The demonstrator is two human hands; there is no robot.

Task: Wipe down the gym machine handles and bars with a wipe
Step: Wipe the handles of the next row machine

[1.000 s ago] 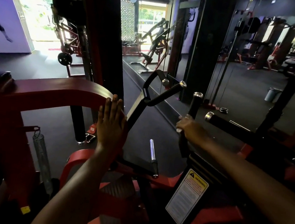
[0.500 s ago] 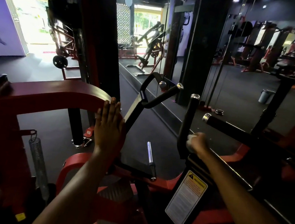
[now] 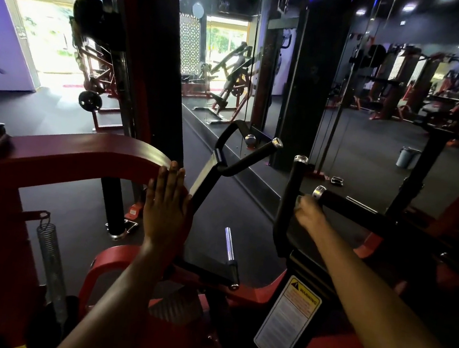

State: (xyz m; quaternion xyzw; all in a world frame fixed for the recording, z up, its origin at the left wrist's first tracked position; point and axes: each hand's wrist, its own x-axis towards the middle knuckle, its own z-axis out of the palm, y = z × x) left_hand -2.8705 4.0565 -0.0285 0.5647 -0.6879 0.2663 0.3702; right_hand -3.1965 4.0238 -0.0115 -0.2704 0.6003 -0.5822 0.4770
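Observation:
A red and black gym machine fills the view. My left hand lies flat with straight fingers against the end of its curved red frame arm. My right hand grips a pale wipe, which shows only as a sliver at the fingers. That hand sits between the upright black handle and the chrome-capped end of the horizontal black handle. A bent black handle rises behind the two hands.
A chrome peg and a white warning label sit low on the machine. A coil spring hangs at left. A dark pillar, mirror wall, other machines and a grey bin stand beyond on the dark floor.
My right hand with the wipe slid down the upright handle, then came up beside the end of the horizontal handle. My left hand stayed on the red arm.

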